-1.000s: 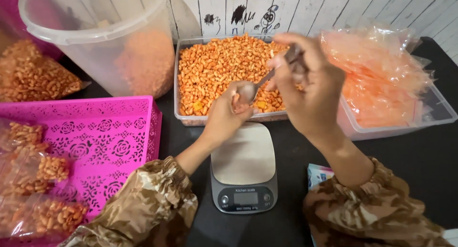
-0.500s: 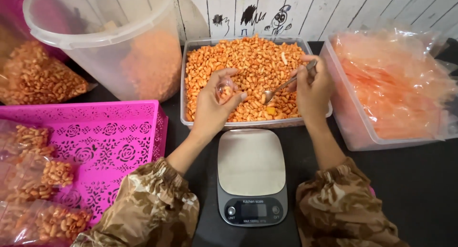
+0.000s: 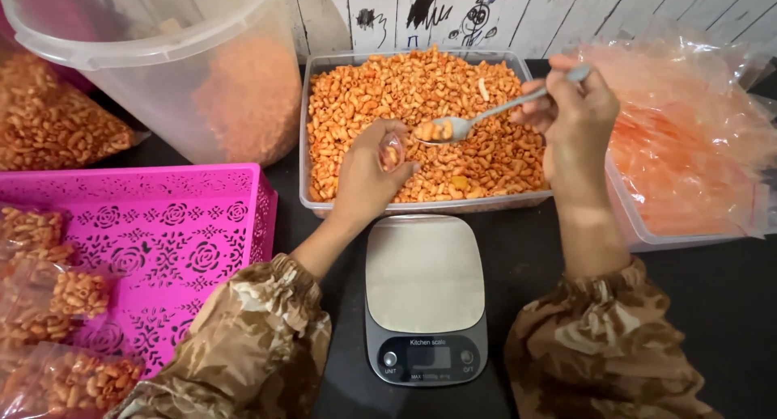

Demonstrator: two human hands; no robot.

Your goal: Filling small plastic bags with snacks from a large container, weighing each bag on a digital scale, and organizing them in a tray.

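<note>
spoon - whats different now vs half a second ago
The spoon in the right hand has come up out of the snack tub, now loaded, its bowl beside the small clear bag in the left hand. The scale stays bare.

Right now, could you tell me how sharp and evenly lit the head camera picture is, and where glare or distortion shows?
Head view: soft, even light with faint shadows; the spoon and right hand look sharp, without motion blur; glare whitens the clear bags at right; the big tub bows at the corner, a wide-lens effect; the left hand is crisp too.
</note>
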